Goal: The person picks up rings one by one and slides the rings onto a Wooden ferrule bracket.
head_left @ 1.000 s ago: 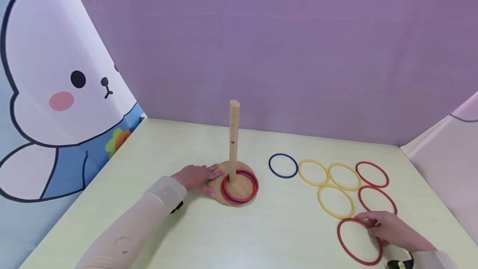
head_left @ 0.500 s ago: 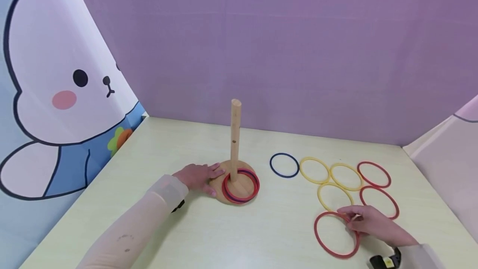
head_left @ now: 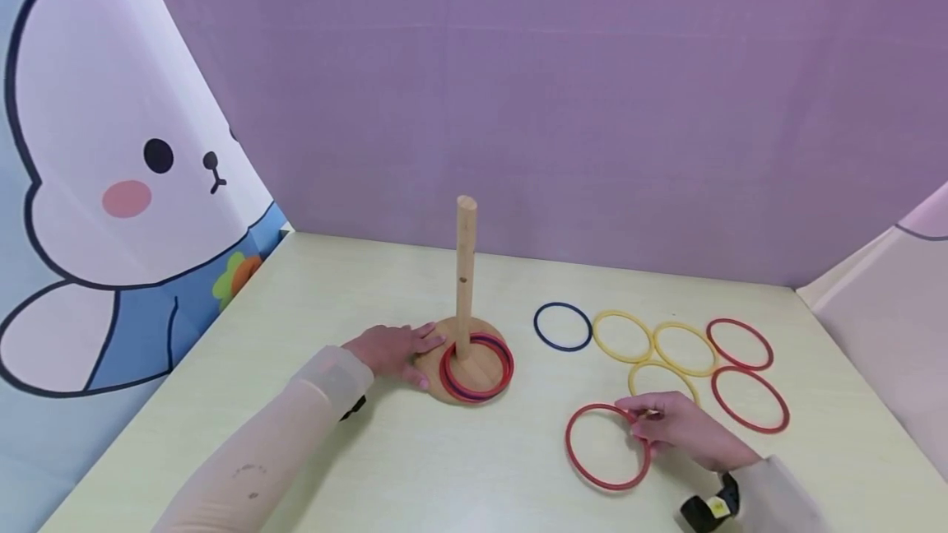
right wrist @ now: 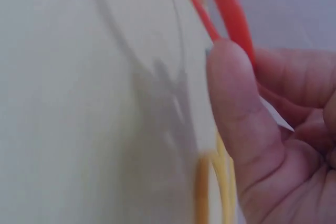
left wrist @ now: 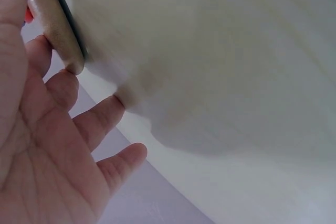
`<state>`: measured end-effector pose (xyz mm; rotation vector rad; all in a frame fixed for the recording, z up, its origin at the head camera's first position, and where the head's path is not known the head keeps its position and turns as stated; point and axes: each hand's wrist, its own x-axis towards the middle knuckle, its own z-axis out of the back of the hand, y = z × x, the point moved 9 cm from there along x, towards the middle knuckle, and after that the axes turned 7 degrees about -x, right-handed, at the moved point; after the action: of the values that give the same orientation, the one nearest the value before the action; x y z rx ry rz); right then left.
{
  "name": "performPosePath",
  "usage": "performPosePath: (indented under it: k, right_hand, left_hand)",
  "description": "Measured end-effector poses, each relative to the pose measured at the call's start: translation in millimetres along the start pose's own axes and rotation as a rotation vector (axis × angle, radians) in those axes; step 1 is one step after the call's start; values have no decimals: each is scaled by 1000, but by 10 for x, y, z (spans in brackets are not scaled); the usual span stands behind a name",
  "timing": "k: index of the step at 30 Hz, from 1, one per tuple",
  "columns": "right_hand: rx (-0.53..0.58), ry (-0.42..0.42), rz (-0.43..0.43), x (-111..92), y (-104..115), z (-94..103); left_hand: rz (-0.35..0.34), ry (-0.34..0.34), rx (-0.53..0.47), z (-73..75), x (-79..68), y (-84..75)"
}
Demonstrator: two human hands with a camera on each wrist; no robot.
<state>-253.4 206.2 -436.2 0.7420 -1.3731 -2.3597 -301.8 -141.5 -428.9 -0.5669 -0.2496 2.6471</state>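
A wooden post [head_left: 465, 270] rises from a round wooden base [head_left: 432, 368]. Around the post's foot lie red and dark rings [head_left: 511, 368]. My left hand [head_left: 388, 350] rests on the left edge of that base with fingers spread; in the left wrist view its fingertips [left wrist: 65, 82] touch the base's rim [left wrist: 58, 30]. Between thumb and fingers my right hand [head_left: 677, 426] pinches a red ring [head_left: 569, 442], to the right of the base and close over the table. The right wrist view shows the thumb [right wrist: 233, 87] pressed against the red ring [right wrist: 233, 14], and its shadow on the table.
Flat on the table [head_left: 355, 286] to the right lie a blue ring [head_left: 536, 327], several yellow rings [head_left: 625, 313] and two more red rings [head_left: 770, 352]. My right hand partly covers the nearest yellow ring [head_left: 662, 363]. A purple cloth [head_left: 592, 105] hangs behind the table.
My right hand has moved left with the red ring, from the table's right side toward the base. My left hand stays on the base.
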Motion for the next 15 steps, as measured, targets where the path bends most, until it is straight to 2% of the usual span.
performPosePath:
  k: [7,15]
  right_hand:
    - [62,-29,-23,87,136,-183]
    - [89,-23,-25,225,419,-332]
  left_hand:
    - [-5,-1,-8,15,6,-18]
    - [-7,-10,-24,3,5,4]
